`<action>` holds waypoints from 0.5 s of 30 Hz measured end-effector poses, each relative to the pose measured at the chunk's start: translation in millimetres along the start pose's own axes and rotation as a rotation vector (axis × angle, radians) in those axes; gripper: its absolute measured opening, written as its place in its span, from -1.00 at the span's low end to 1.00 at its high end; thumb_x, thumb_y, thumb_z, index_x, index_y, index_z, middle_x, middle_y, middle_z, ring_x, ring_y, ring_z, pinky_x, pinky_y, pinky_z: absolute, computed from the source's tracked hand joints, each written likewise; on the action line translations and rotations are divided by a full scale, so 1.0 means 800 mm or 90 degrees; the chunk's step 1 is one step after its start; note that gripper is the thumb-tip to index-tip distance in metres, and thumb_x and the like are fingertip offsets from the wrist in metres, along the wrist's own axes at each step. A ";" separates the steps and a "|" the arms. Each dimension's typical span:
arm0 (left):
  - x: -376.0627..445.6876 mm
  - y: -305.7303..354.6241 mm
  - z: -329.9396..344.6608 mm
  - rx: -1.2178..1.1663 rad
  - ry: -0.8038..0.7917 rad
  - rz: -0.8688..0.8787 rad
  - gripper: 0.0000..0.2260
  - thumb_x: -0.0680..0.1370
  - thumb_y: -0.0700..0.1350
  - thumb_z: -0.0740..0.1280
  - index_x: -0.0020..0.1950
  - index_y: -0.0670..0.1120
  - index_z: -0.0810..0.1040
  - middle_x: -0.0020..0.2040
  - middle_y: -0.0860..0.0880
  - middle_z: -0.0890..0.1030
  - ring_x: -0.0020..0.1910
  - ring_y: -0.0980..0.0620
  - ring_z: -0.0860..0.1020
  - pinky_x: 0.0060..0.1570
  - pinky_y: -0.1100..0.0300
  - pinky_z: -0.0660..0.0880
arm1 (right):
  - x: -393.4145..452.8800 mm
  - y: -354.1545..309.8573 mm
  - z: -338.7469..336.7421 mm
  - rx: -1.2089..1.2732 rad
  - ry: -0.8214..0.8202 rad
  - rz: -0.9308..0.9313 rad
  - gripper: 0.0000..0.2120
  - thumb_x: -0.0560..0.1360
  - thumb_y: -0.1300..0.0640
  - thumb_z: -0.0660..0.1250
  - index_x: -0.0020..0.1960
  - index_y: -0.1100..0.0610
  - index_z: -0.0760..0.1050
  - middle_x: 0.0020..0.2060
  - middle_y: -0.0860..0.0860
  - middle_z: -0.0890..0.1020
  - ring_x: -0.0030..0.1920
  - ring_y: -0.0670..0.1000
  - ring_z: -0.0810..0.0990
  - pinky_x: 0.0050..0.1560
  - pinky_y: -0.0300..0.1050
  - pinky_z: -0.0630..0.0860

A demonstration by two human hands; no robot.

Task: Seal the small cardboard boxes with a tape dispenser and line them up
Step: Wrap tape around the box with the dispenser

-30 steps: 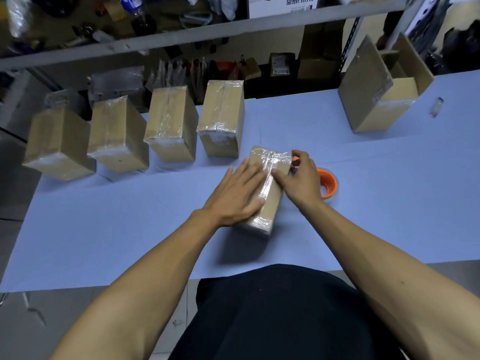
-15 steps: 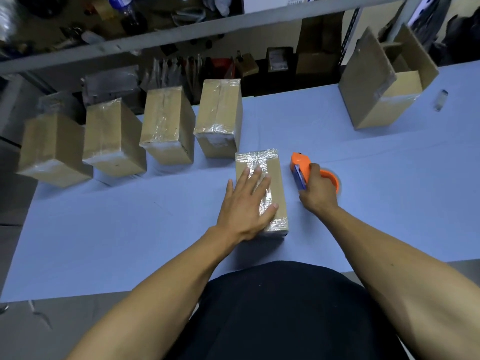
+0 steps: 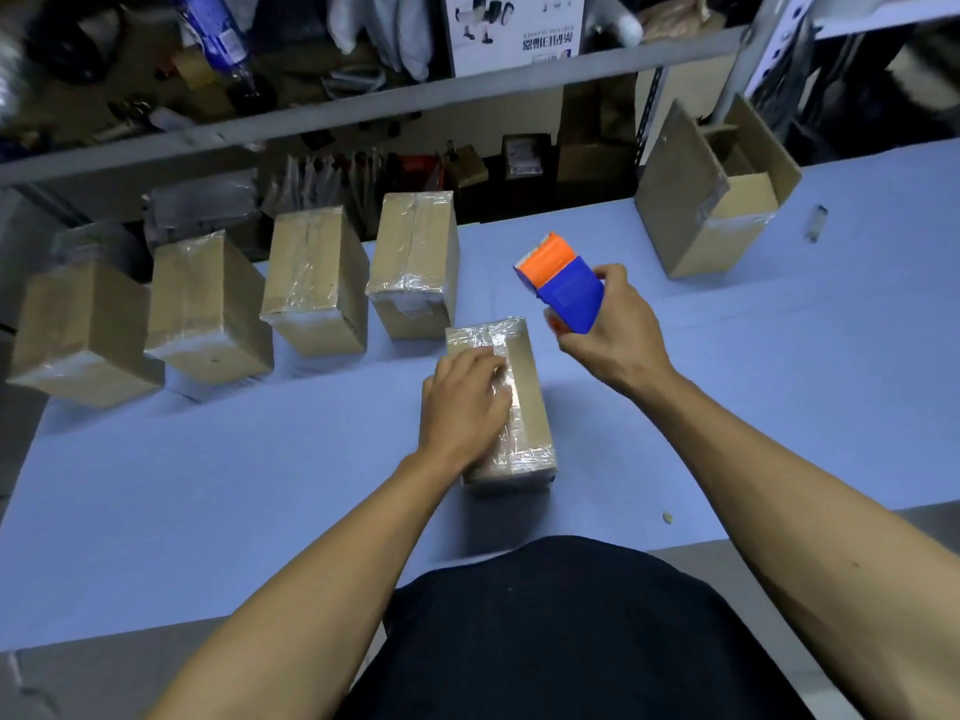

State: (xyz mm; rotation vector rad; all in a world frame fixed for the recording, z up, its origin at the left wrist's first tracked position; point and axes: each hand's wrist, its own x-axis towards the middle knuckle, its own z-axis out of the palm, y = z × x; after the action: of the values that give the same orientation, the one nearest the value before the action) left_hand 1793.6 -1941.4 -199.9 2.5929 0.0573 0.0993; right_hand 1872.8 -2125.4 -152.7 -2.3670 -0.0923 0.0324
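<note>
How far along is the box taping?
Done: four taped boxes lined up at the table's back. In hand: left hand presses a fifth box, right hand holds the tape dispenser above. Left: open box at right.

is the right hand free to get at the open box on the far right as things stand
Probably not to grasp it: the right hand grips the tape dispenser. Bare table lies between it and the open box.

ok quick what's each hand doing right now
Left hand: open, pressing flat on the taped box.
Right hand: gripping the tape dispenser, raised.
</note>
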 end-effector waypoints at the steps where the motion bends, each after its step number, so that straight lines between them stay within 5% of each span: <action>1: 0.007 0.005 -0.007 0.016 -0.004 -0.002 -0.75 0.56 -0.03 0.29 0.21 0.01 0.60 0.24 0.06 0.59 0.25 -0.05 0.45 0.18 0.03 0.37 | 0.002 -0.006 -0.004 -0.027 0.002 -0.027 -0.46 0.41 -0.07 0.48 0.24 0.07 0.32 -0.04 0.00 0.56 -0.12 0.09 0.55 -0.19 -0.10 0.39; 4: 0.037 0.017 -0.033 -0.091 0.020 -0.090 -0.83 0.57 -0.04 0.30 0.08 0.00 0.65 0.00 0.04 0.69 0.05 -0.02 0.61 0.07 0.06 0.51 | 0.007 -0.019 -0.016 -0.072 -0.002 -0.103 -0.52 0.43 -0.11 0.47 0.19 0.05 0.34 -0.08 -0.02 0.55 -0.16 0.08 0.53 -0.20 -0.09 0.39; 8: 0.082 0.039 -0.083 -0.454 0.096 -0.259 -0.81 0.61 -0.04 0.27 -0.10 -0.07 0.63 -0.19 0.03 0.65 -0.19 0.04 0.61 -0.01 0.01 0.58 | 0.012 -0.026 -0.029 -0.052 -0.021 -0.170 -0.52 0.40 -0.11 0.51 0.13 0.00 0.31 -0.08 -0.03 0.55 -0.18 0.06 0.55 -0.22 -0.10 0.46; 11: 0.101 0.055 -0.118 -0.646 -0.064 -0.332 -0.66 0.62 0.18 0.23 0.02 -0.07 0.60 -0.11 0.00 0.64 -0.12 0.02 0.62 -0.06 0.09 0.52 | 0.017 -0.029 -0.032 -0.051 -0.027 -0.206 -0.52 0.39 -0.08 0.53 0.12 0.01 0.32 -0.07 -0.03 0.57 -0.17 0.07 0.55 -0.22 -0.10 0.46; 15: 0.104 0.056 -0.136 -0.612 -0.157 -0.276 -0.78 0.60 0.10 0.33 -0.01 -0.04 0.60 -0.10 -0.01 0.61 -0.09 0.04 0.59 0.02 0.07 0.52 | 0.023 -0.034 -0.032 -0.034 -0.033 -0.223 -0.51 0.38 -0.11 0.52 0.13 0.00 0.34 -0.07 -0.04 0.58 -0.16 0.06 0.57 -0.17 -0.05 0.53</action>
State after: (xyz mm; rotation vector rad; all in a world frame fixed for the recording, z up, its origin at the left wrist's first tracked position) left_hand 1868.7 -1918.1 -79.2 1.5734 0.3774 -0.2863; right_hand 1890.9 -2122.4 -114.9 -2.3712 -0.5368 -0.0796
